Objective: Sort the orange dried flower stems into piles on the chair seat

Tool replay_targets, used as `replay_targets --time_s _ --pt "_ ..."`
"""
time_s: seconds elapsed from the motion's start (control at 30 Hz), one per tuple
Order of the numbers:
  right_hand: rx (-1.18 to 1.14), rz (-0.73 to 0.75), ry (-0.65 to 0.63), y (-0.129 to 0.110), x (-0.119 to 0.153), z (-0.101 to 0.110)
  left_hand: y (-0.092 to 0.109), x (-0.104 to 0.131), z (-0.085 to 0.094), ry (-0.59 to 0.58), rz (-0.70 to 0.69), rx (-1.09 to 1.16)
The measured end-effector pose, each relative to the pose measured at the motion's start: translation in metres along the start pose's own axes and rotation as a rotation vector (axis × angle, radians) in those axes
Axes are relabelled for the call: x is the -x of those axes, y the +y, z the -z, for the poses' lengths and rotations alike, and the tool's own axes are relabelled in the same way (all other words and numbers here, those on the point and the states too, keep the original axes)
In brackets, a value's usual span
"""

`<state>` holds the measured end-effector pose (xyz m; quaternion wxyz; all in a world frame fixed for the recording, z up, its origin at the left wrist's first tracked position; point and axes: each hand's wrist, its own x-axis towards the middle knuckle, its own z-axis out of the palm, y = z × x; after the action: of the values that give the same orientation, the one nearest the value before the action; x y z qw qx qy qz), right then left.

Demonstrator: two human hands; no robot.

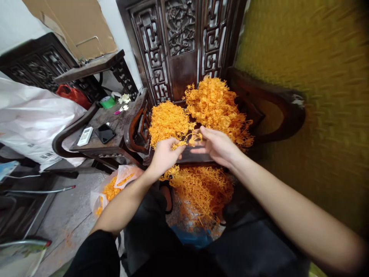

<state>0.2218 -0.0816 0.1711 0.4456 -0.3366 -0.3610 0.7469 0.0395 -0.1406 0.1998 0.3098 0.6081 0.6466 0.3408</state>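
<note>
A: Nearest the camera, dark trousers, and between the knees a loose heap of orange sprigs (198, 192) lies on the floor, stringier than the rest.

B: And to the near left?

A: A clear plastic bag (115, 186) on the floor, mouth open, more orange pieces inside. Now the hands. The left hand (165, 154) is pinched shut on one end of a small orange sprig (188, 139), thumb over curled fingers. The right hand (217, 146) grips the other end between thumb and fingertips, remaining fingers stretched flat. The sprig hangs between them, just above the front edge of the chair seat (190, 157).

B: Why both hands?

A: By the look of it, one steadies the thin branching stem while the other works at it, and holding it over the seat keeps it near the piles.

B: What piles?

A: Just beyond the hands, two on the seat: a dense mound (168, 121) at left and a taller, bushier pile (215, 104) at right, touching the carved chair back (180, 42).

B: Farther left?

A: A small dark side table (98, 146) carrying a black phone (105, 133) and a white remote (85, 135), a big white bag (31, 115) beyond it. The right is yellow blur.
</note>
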Motion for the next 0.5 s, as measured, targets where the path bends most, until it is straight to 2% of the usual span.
replay_targets --time_s 0.03,0.1,0.33,0.43,0.5 --pt "-0.055 -0.075 -0.028 0.003 0.004 -0.004 -0.001 -0.001 -0.002 0.041 -0.014 -0.062" --pt "-0.135 -0.117 -0.039 0.010 0.012 -0.012 -0.005 -0.003 -0.006 0.104 -0.054 -0.161" --pt "-0.101 0.175 0.106 0.020 0.024 -0.027 -0.008 -0.002 -0.011 0.210 -0.218 -0.272" --pt "-0.148 0.275 0.201 0.017 0.036 -0.026 -0.003 0.013 -0.013 0.185 -0.272 -0.268" --pt "-0.191 0.284 0.248 0.017 0.050 -0.026 -0.003 0.030 -0.016 0.164 -0.291 -0.245"
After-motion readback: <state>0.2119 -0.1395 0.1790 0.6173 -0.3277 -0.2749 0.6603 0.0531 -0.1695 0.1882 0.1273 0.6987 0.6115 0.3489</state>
